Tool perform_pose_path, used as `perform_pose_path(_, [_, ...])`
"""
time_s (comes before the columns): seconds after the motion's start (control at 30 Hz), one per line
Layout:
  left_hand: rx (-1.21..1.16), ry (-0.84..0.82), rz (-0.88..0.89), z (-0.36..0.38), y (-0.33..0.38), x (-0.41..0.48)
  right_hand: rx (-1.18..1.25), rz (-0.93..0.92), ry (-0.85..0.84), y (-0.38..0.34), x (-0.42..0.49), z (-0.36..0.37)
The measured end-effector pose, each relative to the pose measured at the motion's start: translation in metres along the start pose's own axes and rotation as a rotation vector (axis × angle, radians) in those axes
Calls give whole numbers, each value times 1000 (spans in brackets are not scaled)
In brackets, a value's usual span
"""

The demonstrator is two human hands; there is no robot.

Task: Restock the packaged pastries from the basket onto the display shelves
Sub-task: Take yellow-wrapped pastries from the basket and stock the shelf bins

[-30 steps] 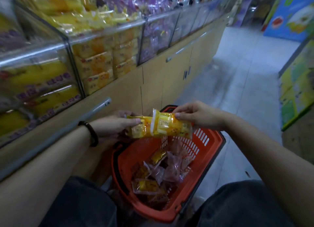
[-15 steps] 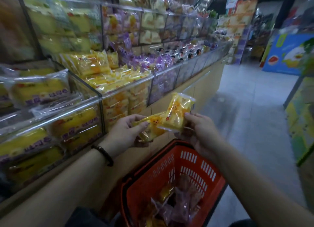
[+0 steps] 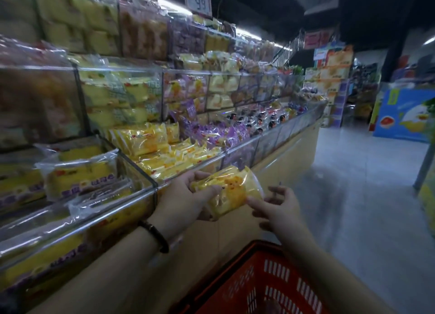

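Above basket (image 3: 259, 278), before yellow bin (image 3: 211, 159): pastry packs (image 3: 228, 191), clasped in left hand (image 3: 183, 196) fingers; right hand (image 3: 280, 210) fingers slack, one touching the wrapper. Best laid flat, aligned with matching stock.

Dim, motion-blurred aisle; glare from shelf strip lights (image 3: 174, 6).

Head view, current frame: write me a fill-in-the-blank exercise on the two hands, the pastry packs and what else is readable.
1. The left hand grips pastry packs whose main colour is ____.
2. A dark bracelet circles the ____ wrist.
3. The right hand, beside the packs with its fingers spread, grips ____.
4. The price sign hanging overhead reads ____.

Missing words: yellow; left; nothing; 99.
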State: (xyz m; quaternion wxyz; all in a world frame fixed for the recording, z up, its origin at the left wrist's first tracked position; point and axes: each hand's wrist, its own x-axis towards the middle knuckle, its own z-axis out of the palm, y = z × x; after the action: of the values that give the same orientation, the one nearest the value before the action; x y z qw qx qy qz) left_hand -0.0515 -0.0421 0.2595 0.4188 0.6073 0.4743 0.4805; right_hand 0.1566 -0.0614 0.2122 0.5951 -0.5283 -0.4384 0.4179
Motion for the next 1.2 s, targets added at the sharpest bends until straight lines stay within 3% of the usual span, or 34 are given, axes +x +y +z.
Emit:
perform_pose_path(0.07, [160,-12,83,-11,19,10,-208,-277,19,-20,13,-1])
perform_pose_path(0.13, [270,-12,146,-22,36,23,-494,-505,-70,-39,31,5])
perform_pose_path(0.2, [361,-5,196,-33,48,38,-594,-568,-156,-57,50,18])
perform_pose_path(0.3, [377,10,205,-52,62,58,-553,-563,-192,-78,75,38])
perform_pose_path(0.47, [41,46,98,-87,63,88,-505,-609,-183,-99,114,72])
perform_pose_path(0.53, [43,189,157,-104,61,102,-540,-643,-115,-106,135,91])
perform_pose_path(0.67, [269,522,356,-136,56,122,-712,-673,6,-114,186,132])
perform_pose_path(0.83, [366,725,415,-153,53,122,-863,-656,-4,-115,225,182])
perform_pose_path(1.03, [401,689,365,-153,49,126,-804,-534,-243,-103,236,213])
perform_pose_path(1.2, [483,622,349,-146,43,128,-687,-513,-261,-98,238,219])
